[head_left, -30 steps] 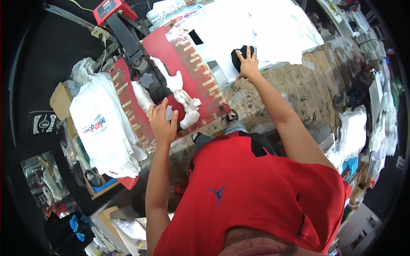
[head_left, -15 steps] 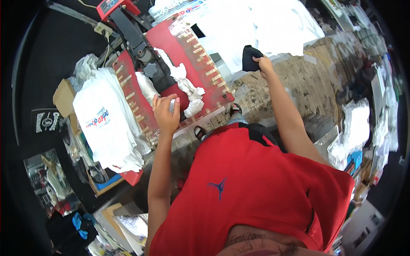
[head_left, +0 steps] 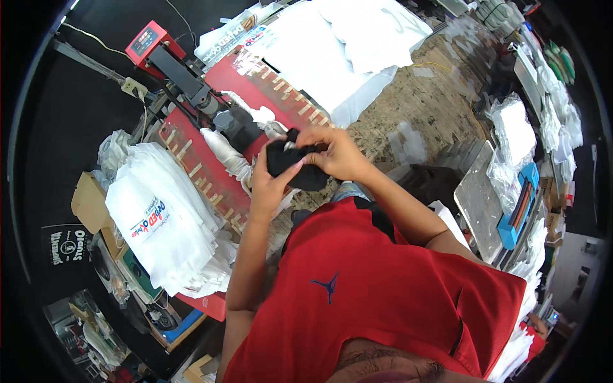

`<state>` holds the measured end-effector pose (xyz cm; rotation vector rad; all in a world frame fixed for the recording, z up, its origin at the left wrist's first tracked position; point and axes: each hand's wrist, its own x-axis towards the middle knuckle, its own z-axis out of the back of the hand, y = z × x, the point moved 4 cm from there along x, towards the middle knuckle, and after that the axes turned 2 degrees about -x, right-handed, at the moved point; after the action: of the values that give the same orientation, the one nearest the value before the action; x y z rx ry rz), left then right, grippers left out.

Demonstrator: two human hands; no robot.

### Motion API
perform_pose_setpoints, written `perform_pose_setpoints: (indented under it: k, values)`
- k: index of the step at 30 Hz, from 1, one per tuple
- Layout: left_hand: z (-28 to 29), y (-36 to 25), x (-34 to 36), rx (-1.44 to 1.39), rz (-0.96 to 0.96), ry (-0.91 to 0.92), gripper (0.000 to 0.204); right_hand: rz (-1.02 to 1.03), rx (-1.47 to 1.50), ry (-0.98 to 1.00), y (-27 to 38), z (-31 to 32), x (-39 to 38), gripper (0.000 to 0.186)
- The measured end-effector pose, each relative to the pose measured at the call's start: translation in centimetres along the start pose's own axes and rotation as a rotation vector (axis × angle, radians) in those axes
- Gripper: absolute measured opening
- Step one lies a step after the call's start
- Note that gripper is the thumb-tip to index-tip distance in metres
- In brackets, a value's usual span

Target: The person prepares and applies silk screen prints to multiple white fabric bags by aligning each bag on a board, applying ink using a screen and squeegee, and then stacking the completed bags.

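Observation:
Both hands meet in front of my chest, above the near edge of a red heat press (head_left: pixel 231 71). Between them is a small black cloth piece (head_left: pixel 306 177); its exact kind I cannot make out. My left hand (head_left: pixel 267 182) grips its left side, thumb lying across the front. The fingers of my right hand (head_left: pixel 337 153) are bent and pinch its upper right edge. Behind the hands, the press's bent handle (head_left: pixel 220 150) is wrapped in white cloth, partly hidden by my left hand.
A stack of white printed fabric pieces (head_left: pixel 159 217) lies left of the press. More white sheets (head_left: pixel 313 57) cover the worn wooden table (head_left: pixel 408 96) beyond it. At right are a blue holder (head_left: pixel 518 214) and plastic-wrapped goods (head_left: pixel 511 137). A red control box (head_left: pixel 153 43) sits at the press's back.
My right hand has brought the black cloth from the far right to my left hand. My left hand has left the wrapped handle and now grips the cloth too. The view has shifted.

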<state>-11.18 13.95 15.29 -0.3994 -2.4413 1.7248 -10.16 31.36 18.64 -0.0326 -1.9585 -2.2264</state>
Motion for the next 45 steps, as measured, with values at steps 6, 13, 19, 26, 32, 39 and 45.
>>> perform_pose_setpoints:
  k: [6,13,19,26,32,39,45]
  values:
    - [1.2,-0.8,-1.0,0.034,0.122,-0.009,0.04,0.426,-0.273,0.185,-0.2,-0.4,0.8,0.044]
    - [-3.0,-2.3,1.3,-0.128,0.101,0.035,0.041,0.294,-0.09,0.28,-0.3,1.7,-0.7,0.122]
    - [-6.9,-0.3,5.4,0.198,-0.038,0.205,0.048,0.126,-0.292,0.051,-0.6,6.6,-1.8,0.074]
    - [-10.0,3.9,6.9,0.29,0.097,0.193,0.045,0.039,-0.556,0.048,-2.3,10.8,-3.9,0.062]
    - [-10.2,5.8,7.5,0.556,-0.141,0.217,0.035,0.162,-0.691,0.049,-3.8,9.9,-4.3,0.072]
    - [-12.6,3.4,4.9,0.56,-0.008,0.219,0.014,0.231,-0.65,-0.14,-1.6,8.6,-5.3,0.071]
    - [-8.1,0.2,2.4,0.545,-0.019,0.249,0.012,0.283,-0.606,-0.092,-3.8,4.8,-3.0,0.043]
